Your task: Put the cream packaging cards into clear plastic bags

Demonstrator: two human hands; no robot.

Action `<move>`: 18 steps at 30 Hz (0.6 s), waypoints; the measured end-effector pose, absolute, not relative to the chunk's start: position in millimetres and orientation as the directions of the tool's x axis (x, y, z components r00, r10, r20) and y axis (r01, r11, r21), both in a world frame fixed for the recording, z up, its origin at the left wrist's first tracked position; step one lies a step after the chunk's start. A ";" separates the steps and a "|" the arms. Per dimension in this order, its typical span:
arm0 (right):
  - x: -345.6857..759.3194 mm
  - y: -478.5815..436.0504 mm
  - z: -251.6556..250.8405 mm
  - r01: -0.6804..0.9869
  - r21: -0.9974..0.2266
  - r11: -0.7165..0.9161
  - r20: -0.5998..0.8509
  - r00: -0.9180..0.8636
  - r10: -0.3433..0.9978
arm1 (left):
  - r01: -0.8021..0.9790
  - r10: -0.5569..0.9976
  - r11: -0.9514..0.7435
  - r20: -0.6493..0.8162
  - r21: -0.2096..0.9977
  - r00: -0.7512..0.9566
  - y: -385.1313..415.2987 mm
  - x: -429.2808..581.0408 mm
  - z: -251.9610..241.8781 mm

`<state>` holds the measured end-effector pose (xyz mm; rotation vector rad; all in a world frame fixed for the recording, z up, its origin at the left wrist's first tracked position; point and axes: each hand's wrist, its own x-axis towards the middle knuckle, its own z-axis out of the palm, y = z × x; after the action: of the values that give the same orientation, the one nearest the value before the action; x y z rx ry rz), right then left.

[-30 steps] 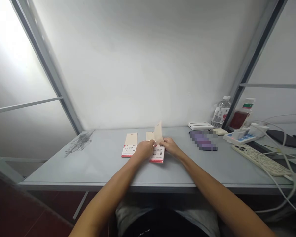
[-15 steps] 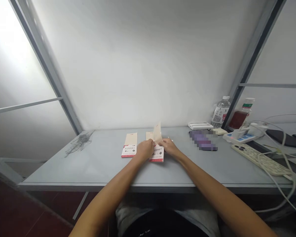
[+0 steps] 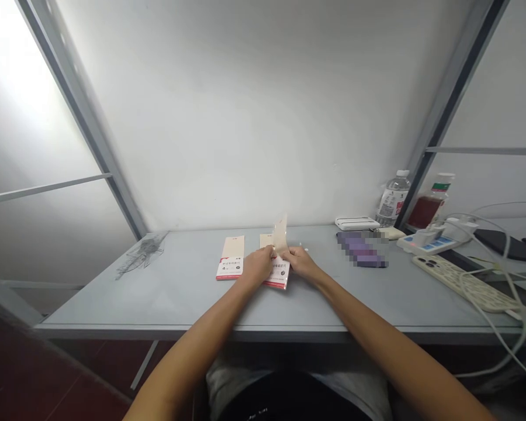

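The **right-hand paper packet** (image 3: pixel 277 275) has skewed a little since a moment ago, its lower end now turned slightly, and its cream flap (image 3: pixel 280 234) stands up at a slightly different tilt. The **left hand** (image 3: pixel 258 264) and **right hand** (image 3: pixel 301 262) have drawn slightly closer. They are close together, with fingertips on either side of the flap's base, clamped on the packet. Their fingers hide the exact grip and much of the packet's printed red-and-white lower panel.

At nine o'clock from the hands, just apart from them, lies a matching **left-hand paper packet** (image 3: pixel 230 257), flat on the **desk** (image 3: pixel 188 304). Its small print is too tiny to read. Both forearms run down to the bottom corners and are cut off by the frame.

The hands work well back from the desk's front edge. Farther along at three o'clock sits a **purple object** (image 3: pixel 362 249), blurred beyond recognition. Beyond it, at two o'clock, stand a **water bottle** (image 3: pixel 393 199) and a **red-filled bottle** (image 3: pixel 427 202) against the wall. A **crumpled clear plastic wrapper** (image 3: pixel 142 252) lies near the desk's far left corner, at nine o'clock. **White cables** (image 3: pixel 504 280) trail over the right edge.
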<state>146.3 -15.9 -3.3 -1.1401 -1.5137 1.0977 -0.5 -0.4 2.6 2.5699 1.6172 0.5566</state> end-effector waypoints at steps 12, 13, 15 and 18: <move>143.0 -19.5 -6.2 0.144 -0.967 0.212 0.180 -0.208 0.961 | 0.831 0.891 -0.447 0.251 0.331 0.379 2.9 3.0 2.1; 143.1 -18.9 -6.9 0.145 -0.965 0.217 0.185 -0.204 0.961 | 0.829 0.893 -0.442 0.260 0.343 0.369 2.3 3.9 1.4; 142.7 -17.8 -8.3 0.148 -0.964 0.223 0.193 -0.194 0.962 | 0.818 0.890 -0.441 0.293 0.368 0.349 0.9 5.6 -0.1; 140.6 -17.4 -9.9 0.133 -0.965 0.226 0.200 -0.189 0.962 | 0.804 0.891 -0.435 0.321 0.405 0.321 -0.7 6.9 -1.9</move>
<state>140.6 -17.4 -9.9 -1.0674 -1.5462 1.0922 6.9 -0.7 -1.9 2.4092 1.5635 0.7576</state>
